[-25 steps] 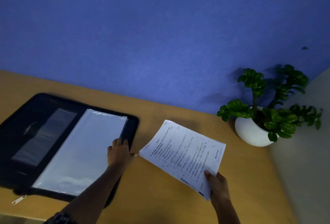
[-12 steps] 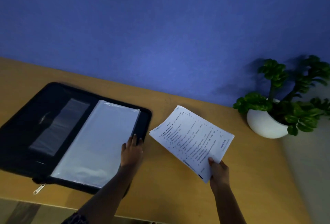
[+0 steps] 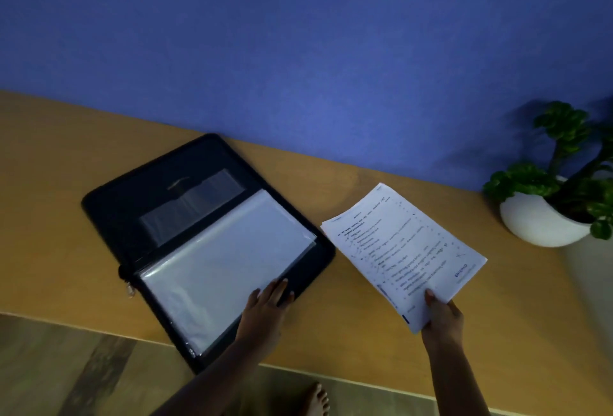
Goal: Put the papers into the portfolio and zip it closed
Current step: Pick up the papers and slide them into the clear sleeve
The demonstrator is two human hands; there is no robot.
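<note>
a thin sheaf of printed papers (image 3: 403,250) is held above the wooden desk (image 3: 365,342), just right of the open black portfolio (image 3: 205,163), its long axis running from near right to far left with the page tops pointing away. the right hand (image 3: 442,319) pinches its near corner, thumb on top. light and floppy, the sheaf looks likely to sag or fan and would handle better held along a long edge, while the left hand (image 3: 265,313) rests with fingers straight on the portfolio's clear sleeve (image 3: 225,260).

Light: dim, with a blue cast. Wall (image 3: 331,107) brightest at centre, darker toward 10 and 2 o'clock. Plant (image 3: 560,130) at 3 o'clock: blurred, soft shadow on its 9 o'clock side. Portfolio (image 3: 132,203): black, detail lost. Papers (image 3: 404,250): print soft, mostly unreadable.
</note>
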